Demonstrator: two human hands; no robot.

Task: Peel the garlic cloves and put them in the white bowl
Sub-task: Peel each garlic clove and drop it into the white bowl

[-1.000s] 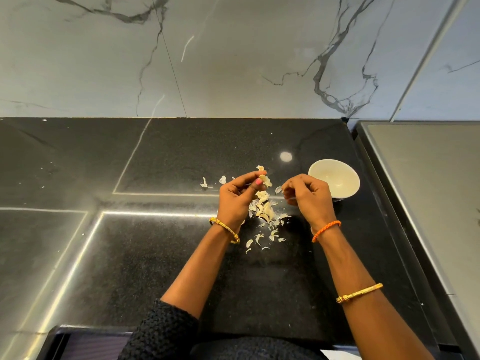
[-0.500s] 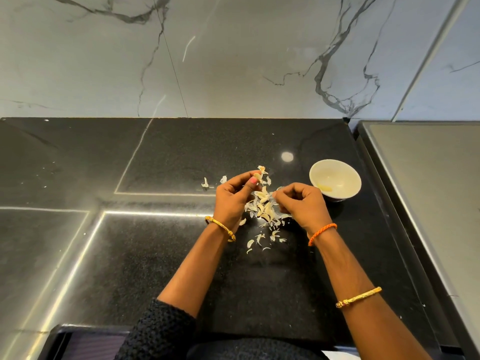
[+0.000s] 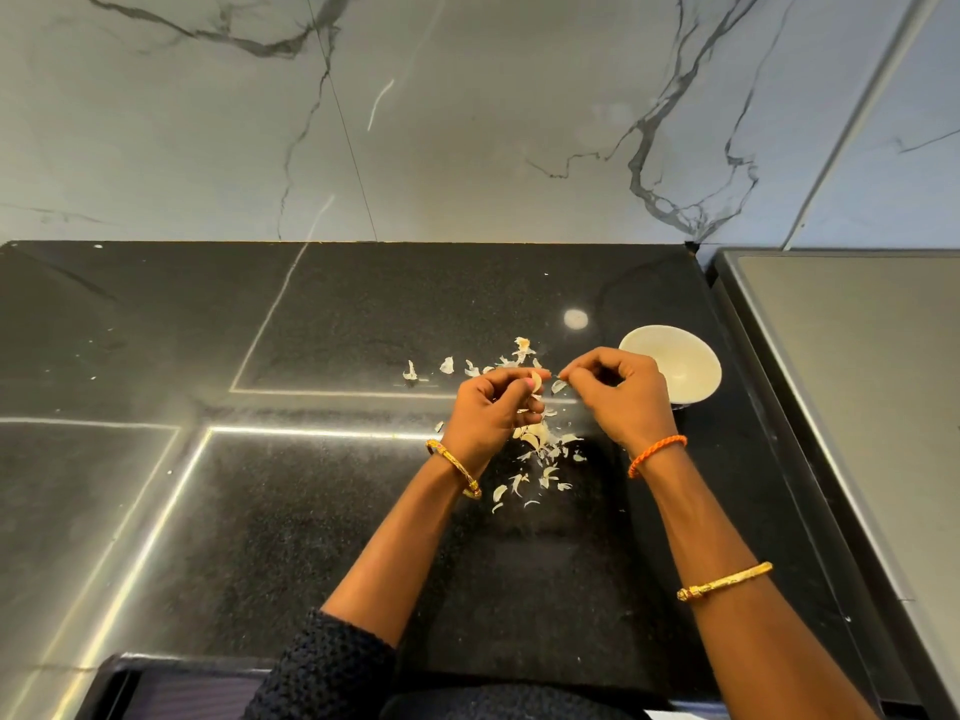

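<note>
Pale garlic clove [image 3: 536, 379] pinched beside white bowl [image 3: 691, 379]

Both hands over counter [image 3: 260, 537], mid-frame. Left hand [image 3: 485, 413] just left of right hand [image 3: 621, 394], fingertips nearly meeting, garlic clove [image 3: 536, 379] btwn them. Peel scraps [image 3: 537, 454] on counter beneath and behind hands. Bowl [image 3: 685, 366] on counter, behind-right of right hand. Wall [image 3: 467, 122] behind counter; appliance top [image 3: 857, 381] at right.

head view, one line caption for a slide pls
Left hand holds a pale garlic clove, right hand pinching its skin, beside a round white bowl.
</note>
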